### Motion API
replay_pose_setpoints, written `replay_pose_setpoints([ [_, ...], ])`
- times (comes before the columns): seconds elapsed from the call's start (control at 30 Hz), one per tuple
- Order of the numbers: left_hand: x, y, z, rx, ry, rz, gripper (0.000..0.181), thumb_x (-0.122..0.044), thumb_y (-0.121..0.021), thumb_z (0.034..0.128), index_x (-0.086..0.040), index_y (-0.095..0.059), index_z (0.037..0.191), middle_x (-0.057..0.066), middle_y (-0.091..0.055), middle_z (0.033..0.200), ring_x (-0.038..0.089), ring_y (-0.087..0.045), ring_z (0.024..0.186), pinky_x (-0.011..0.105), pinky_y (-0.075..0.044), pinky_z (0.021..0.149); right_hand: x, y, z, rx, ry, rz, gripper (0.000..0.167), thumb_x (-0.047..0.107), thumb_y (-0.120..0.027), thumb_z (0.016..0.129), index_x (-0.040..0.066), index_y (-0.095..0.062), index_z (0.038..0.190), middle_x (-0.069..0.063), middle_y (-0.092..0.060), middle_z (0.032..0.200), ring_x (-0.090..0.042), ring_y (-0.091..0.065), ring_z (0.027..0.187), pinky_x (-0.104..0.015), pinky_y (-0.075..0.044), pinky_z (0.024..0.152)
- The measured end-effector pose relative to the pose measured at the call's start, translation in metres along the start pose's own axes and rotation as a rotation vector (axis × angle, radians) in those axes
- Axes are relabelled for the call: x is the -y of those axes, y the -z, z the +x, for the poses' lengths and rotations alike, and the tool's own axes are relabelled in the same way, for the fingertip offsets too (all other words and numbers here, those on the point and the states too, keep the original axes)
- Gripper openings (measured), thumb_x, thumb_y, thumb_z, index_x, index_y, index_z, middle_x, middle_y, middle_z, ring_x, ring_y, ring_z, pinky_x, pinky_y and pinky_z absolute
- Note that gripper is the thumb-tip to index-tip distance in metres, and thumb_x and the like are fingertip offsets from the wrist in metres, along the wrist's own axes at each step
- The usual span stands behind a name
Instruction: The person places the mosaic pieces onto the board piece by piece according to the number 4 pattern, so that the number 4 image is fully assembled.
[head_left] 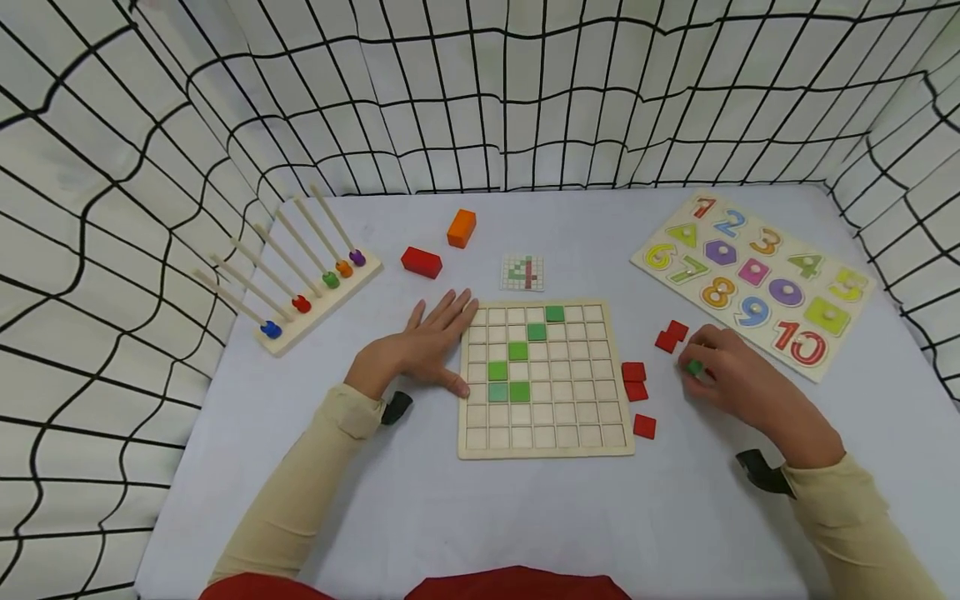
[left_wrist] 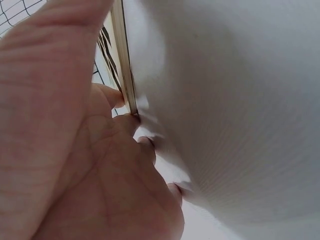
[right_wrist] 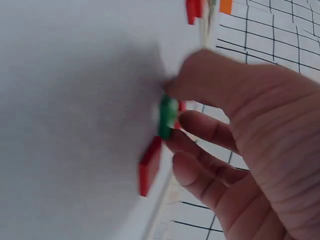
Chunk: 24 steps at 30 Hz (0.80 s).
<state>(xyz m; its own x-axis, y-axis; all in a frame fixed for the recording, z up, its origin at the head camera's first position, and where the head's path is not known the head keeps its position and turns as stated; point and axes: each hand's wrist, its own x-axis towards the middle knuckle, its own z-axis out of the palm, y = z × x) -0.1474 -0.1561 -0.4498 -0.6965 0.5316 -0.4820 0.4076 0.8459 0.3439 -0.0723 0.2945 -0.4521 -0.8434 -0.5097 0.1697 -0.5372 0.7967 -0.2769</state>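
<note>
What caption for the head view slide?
Left hand touching the gridded board, right hand pinching a green tile near red tiles.

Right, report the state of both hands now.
Left hand: open, touching the left edge of the grid board.
Right hand: pinching a green tile.

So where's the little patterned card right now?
In the head view, the patterned card lies near centre, just beyond the grid board, right of the red block.
</note>
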Motion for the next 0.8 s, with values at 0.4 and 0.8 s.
replay_pose_setpoints([
  [0.4,0.003,-0.001,0.001,0.007,-0.003,-0.004,0.137,-0.056,-0.087,0.0841,-0.009,0.007,0.172,0.01,0.018,0.181,0.035,0.02,0.168,0.067,0.012,0.133,0.006,0.0,0.003,0.023,-0.022,0.089,0.03,-0.003,-0.091,0.078,0.004,-0.079,0.105,-0.013,-0.069,0.109,-0.023,-0.065,0.093,-0.041,-0.066,0.075],
  [0.8,0.002,-0.002,0.001,0.013,-0.004,0.001,0.137,-0.057,-0.086,0.085,-0.01,0.008,0.172,0.01,0.019,0.181,0.034,0.021,0.168,0.066,0.013,0.133,0.053,-0.012,0.033,-0.152,0.293,0.091,0.035,-0.01,-0.093,0.07,0.001,-0.079,0.099,-0.01,-0.066,0.107,-0.019,-0.063,0.097,-0.03,-0.064,0.069],
])
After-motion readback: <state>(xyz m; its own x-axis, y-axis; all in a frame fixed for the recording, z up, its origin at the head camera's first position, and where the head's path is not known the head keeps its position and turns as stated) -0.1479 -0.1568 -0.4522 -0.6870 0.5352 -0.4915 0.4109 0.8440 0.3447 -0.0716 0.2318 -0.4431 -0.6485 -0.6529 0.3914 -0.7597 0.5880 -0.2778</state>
